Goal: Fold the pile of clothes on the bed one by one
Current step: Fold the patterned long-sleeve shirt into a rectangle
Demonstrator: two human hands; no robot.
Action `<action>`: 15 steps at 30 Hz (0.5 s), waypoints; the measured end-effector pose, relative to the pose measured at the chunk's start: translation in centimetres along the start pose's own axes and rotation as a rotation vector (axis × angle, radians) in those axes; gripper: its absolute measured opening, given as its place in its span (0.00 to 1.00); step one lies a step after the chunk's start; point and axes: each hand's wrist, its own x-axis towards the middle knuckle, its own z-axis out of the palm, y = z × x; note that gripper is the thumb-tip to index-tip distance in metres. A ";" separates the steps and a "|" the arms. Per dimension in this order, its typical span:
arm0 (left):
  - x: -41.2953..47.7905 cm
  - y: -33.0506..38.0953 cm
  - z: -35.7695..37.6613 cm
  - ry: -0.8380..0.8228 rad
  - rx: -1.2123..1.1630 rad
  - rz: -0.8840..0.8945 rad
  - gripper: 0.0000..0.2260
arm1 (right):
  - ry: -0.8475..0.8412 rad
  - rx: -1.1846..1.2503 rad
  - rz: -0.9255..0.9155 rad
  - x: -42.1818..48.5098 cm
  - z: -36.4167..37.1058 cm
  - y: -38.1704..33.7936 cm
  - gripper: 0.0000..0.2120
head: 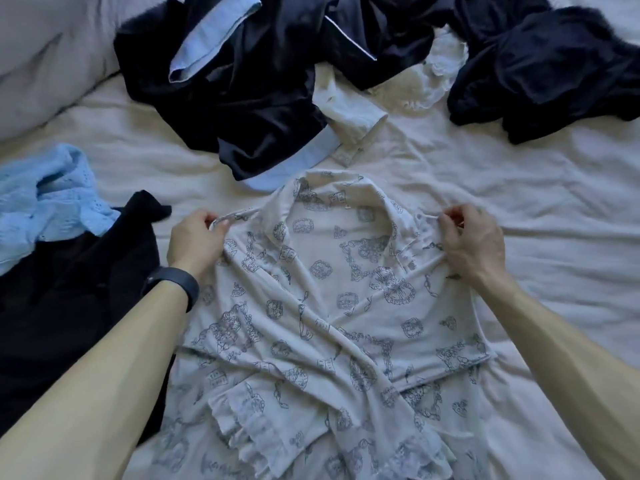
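A cream shirt with a blue line print (322, 306) lies spread on the bed in front of me, collar pointing away, its sleeves crossed over the lower front. My left hand (195, 242) grips the fabric at the shirt's left shoulder. My right hand (472, 242) pinches the right shoulder beside the collar. Both shoulders are bunched slightly under the fingers. A dark band sits on my left wrist.
A pile of dark clothes with light blue cuffs (242, 81) lies beyond the shirt. More dark garments (540, 71) are at the far right, white lace (440, 67) between them. A light blue knit (52, 199) and a black garment (79, 299) lie left. Pillow (45, 57) far left.
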 end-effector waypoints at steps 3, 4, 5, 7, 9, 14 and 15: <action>-2.2 0.5 0.1 0.118 0.161 0.188 0.16 | 0.157 0.036 0.032 -3.3 -0.1 -1.6 0.19; -3.6 0.6 0.4 0.170 0.219 0.305 0.19 | 0.187 0.032 -0.007 -5.1 0.1 -2.4 0.19; -5.2 0.5 0.9 0.192 0.266 0.425 0.21 | 0.205 0.025 -0.066 -7.2 0.3 -3.1 0.20; -8.7 -0.1 1.9 0.172 0.311 0.584 0.27 | 0.228 -0.007 -0.166 -11.5 1.2 -4.2 0.22; -12.0 -1.5 3.4 0.099 0.317 0.629 0.32 | 0.177 -0.080 -0.183 -15.8 2.2 -4.7 0.27; -16.7 -5.8 7.1 -0.106 0.510 0.757 0.39 | -0.200 -0.340 -0.287 -21.9 4.6 -4.4 0.34; -16.6 -6.7 7.3 -0.125 0.550 0.746 0.41 | -0.254 -0.394 -0.281 -21.9 5.0 -4.0 0.35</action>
